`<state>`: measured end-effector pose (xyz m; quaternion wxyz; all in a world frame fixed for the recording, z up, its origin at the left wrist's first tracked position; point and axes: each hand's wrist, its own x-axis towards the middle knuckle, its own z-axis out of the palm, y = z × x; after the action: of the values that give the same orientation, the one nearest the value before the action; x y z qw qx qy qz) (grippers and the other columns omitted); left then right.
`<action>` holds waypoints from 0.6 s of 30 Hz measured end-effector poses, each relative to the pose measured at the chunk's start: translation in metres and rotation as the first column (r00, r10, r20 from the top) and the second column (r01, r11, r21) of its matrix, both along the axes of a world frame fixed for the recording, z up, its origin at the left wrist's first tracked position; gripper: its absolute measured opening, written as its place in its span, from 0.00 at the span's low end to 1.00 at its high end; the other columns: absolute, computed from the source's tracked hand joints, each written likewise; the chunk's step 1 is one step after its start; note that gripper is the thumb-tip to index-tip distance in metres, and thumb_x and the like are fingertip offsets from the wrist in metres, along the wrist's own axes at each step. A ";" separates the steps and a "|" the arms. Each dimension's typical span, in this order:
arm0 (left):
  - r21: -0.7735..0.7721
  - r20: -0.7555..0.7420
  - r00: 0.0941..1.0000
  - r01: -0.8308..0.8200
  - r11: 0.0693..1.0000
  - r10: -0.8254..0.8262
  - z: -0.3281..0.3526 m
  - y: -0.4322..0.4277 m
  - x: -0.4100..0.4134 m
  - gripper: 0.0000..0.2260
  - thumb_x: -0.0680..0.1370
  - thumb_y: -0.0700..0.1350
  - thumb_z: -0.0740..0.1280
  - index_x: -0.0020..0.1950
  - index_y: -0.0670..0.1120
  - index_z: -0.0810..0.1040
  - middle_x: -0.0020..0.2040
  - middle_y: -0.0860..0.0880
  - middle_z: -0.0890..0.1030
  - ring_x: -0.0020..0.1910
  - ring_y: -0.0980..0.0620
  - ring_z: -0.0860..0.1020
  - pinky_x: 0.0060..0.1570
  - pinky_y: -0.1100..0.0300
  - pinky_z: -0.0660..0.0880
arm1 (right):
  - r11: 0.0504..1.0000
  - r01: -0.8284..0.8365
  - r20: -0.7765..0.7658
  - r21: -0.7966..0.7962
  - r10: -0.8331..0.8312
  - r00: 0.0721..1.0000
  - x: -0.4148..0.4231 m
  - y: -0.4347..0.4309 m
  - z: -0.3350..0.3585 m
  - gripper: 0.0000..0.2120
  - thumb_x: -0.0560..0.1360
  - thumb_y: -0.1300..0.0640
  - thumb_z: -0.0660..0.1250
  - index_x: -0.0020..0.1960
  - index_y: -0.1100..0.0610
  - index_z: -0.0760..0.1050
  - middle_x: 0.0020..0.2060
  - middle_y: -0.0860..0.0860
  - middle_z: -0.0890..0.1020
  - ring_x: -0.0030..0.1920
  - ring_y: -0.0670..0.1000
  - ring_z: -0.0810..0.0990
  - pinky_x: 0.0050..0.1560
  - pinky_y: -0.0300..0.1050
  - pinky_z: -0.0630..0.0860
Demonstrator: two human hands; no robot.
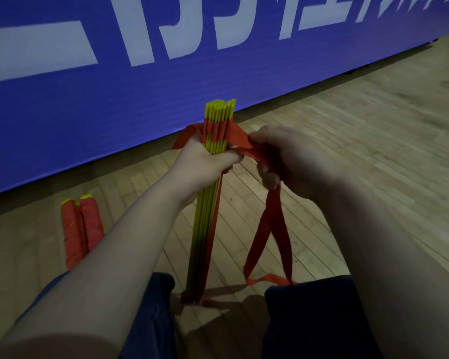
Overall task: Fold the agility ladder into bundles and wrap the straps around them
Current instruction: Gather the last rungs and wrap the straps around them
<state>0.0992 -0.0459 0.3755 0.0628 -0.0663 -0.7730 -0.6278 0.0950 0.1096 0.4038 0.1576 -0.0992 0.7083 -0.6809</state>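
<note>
My left hand (205, 161) clenches the rung bundle (213, 177) upright on the floor (322, 141); my right hand (283, 156) pinches the red strap (240, 141) pulled taut beside it. If that tension slackens, the wraps could loosen and the rungs splay.

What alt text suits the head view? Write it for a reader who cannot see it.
A person's left hand grips an upright bundle of yellow ladder rungs standing on a wooden floor, while the right hand holds a red strap wound around its upper part. Red-wrapped bundles lie at the left, before a blue banner.
</note>
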 end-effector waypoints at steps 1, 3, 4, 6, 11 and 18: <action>-0.002 0.002 1.000 0.005 1.000 -0.005 0.000 0.000 0.001 0.08 0.72 0.34 0.73 0.39 0.46 0.78 0.27 0.55 0.78 0.30 0.57 0.76 0.35 0.62 0.73 | 0.999 0.044 -0.006 -0.022 -0.044 0.999 -0.001 0.000 0.000 0.14 0.80 0.61 0.58 0.36 0.61 0.70 0.22 0.55 0.68 0.19 0.52 0.65 0.24 0.43 0.63; 0.018 0.001 1.000 0.006 1.000 -0.006 0.002 -0.001 0.002 0.06 0.71 0.37 0.75 0.43 0.45 0.81 0.31 0.54 0.81 0.33 0.56 0.80 0.37 0.62 0.75 | 0.992 0.110 0.012 -0.060 -0.110 0.994 -0.002 0.000 0.001 0.13 0.77 0.62 0.60 0.34 0.61 0.70 0.21 0.55 0.67 0.19 0.52 0.63 0.25 0.43 0.63; 0.030 -0.008 1.000 0.005 1.000 -0.005 0.003 0.000 0.003 0.06 0.71 0.39 0.76 0.44 0.45 0.81 0.33 0.54 0.82 0.34 0.56 0.81 0.37 0.63 0.76 | 0.989 0.131 0.021 -0.075 -0.130 0.991 -0.002 0.000 0.002 0.13 0.76 0.63 0.60 0.33 0.61 0.70 0.21 0.54 0.68 0.19 0.52 0.63 0.25 0.43 0.63; 0.038 -0.037 0.999 0.011 0.999 -0.010 0.006 -0.001 0.004 0.05 0.72 0.38 0.75 0.44 0.46 0.81 0.34 0.53 0.82 0.34 0.55 0.81 0.37 0.63 0.77 | 0.985 0.141 0.022 -0.098 -0.139 0.990 -0.003 0.000 0.002 0.14 0.76 0.62 0.61 0.31 0.60 0.71 0.22 0.54 0.69 0.20 0.51 0.65 0.26 0.42 0.65; 0.009 -0.016 0.994 0.107 0.994 -0.107 0.008 0.000 0.009 0.04 0.74 0.39 0.73 0.47 0.45 0.81 0.36 0.51 0.83 0.36 0.53 0.83 0.35 0.63 0.75 | 0.995 0.068 -0.053 -0.070 -0.072 0.996 -0.003 0.004 0.000 0.14 0.78 0.59 0.62 0.35 0.63 0.73 0.24 0.54 0.71 0.23 0.52 0.68 0.26 0.43 0.68; 0.119 -0.082 0.981 0.184 0.976 -0.175 0.003 0.005 0.011 0.10 0.73 0.37 0.73 0.41 0.52 0.80 0.29 0.50 0.76 0.30 0.53 0.74 0.33 0.60 0.73 | 0.996 0.061 -0.114 -0.060 -0.068 0.991 -0.004 0.002 -0.004 0.07 0.77 0.59 0.68 0.51 0.59 0.71 0.31 0.55 0.74 0.28 0.51 0.70 0.29 0.43 0.68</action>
<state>0.1099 -0.0413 0.3787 0.0373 -0.1538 -0.7199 -0.6757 0.0914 0.1115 0.3993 0.0913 -0.1200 0.6997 -0.6983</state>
